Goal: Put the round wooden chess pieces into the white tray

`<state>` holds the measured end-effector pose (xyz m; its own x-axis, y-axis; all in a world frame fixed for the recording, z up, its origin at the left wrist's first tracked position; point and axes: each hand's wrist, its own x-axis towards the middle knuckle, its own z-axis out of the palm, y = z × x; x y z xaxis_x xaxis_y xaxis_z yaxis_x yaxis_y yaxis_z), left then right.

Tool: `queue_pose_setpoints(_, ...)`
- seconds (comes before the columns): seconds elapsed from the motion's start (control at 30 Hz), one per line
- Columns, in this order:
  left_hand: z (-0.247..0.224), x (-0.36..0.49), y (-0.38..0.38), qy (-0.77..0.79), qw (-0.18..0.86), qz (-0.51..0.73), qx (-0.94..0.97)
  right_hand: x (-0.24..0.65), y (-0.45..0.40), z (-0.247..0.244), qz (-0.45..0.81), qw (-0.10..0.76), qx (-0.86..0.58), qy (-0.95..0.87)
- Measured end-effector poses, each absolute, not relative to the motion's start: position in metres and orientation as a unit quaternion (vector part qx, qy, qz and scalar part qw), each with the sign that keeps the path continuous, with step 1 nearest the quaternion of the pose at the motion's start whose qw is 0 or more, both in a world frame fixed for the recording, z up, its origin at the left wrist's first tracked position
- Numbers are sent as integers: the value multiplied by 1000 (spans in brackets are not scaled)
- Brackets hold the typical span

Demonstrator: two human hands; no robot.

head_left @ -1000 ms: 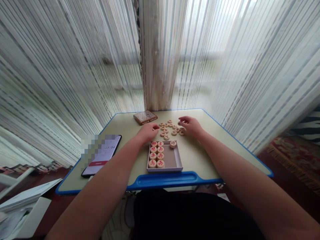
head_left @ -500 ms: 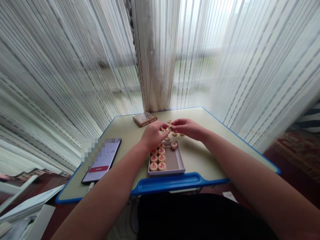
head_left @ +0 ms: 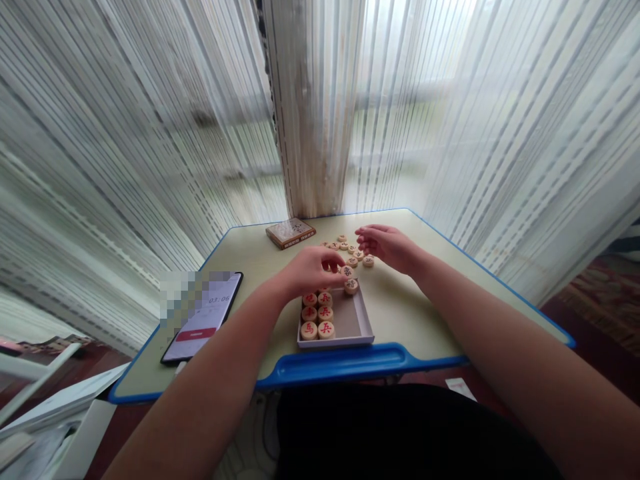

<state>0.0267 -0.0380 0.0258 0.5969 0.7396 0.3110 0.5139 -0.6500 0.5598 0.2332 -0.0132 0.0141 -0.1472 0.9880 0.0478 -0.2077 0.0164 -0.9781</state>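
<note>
My left hand pinches a round wooden Chinese chess piece with a dark character, over the far edge of a shallow white box. Just below it, another dark-marked piece sits in the box's far right corner. Pieces with red characters stand in two columns along the box's left side; the farthest are partly hidden by my left hand. My right hand is off to the right, fingers loosely bent and holding nothing, near several loose pieces scattered on the table.
A patterned box lid lies at the back left of the table. On the left lies a phone with its screen lit. A blue tray-like ledge runs along the front edge, and striped curtains hang behind.
Both hands were together at a piece above the loose ones. My right hand has come away to the right, and my left hand has brought the piece nearer the box.
</note>
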Motion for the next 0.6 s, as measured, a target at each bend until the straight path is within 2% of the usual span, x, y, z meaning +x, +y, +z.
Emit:
queue_pose_setpoints(0.23,39,29,-54,304,251,138,909,237,-11,11,571,508,-416,-493)
queue_pose_setpoints(0.43,37,30,-54,300,220,107,922,235,-11,8,578,471,-424,-515)
queue_pose_setpoints(0.6,34,33,-53,286,205,92,931,236,-10,7,580,473,-417,-515)
